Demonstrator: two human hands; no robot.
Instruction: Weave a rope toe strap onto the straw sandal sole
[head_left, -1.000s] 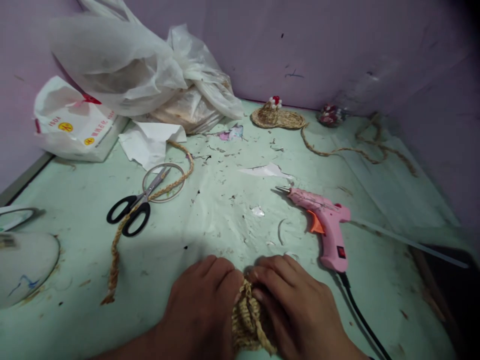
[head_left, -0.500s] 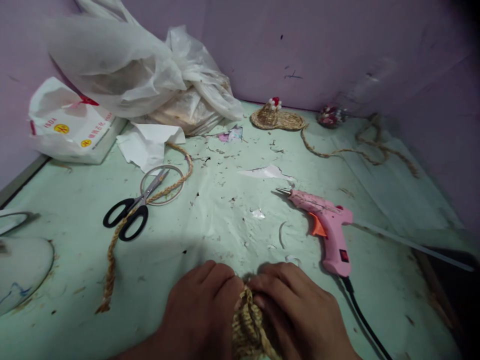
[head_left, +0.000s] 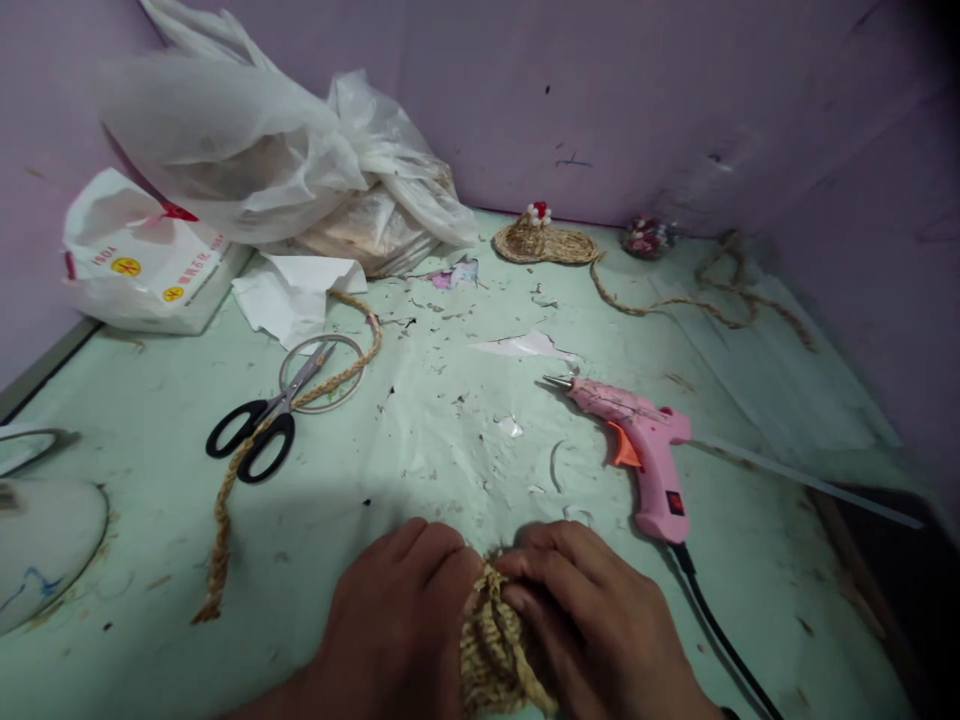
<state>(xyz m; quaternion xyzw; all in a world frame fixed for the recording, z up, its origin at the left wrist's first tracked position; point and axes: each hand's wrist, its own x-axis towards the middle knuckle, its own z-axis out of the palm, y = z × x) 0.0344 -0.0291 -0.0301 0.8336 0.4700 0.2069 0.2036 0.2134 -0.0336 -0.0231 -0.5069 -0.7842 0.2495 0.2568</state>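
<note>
Left grip and right grip pinching straw piece

Scissors and braided cord lie crossed on the desk; then the straw piece, between both grips, front and centre; rightward, a pink glue gun

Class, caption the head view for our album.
Two hands grip a straw piece near scissors and a pink glue gun.

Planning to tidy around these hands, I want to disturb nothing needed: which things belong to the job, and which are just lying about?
Belonging, in my judgement:
woven straw piece, between left hand and right hand
pink glue gun, probably
scissors, probably
braided cord by the scissors, probably

Just lying about, it seems:
torn white paper
knotted plastic bag
printed white bag
</note>
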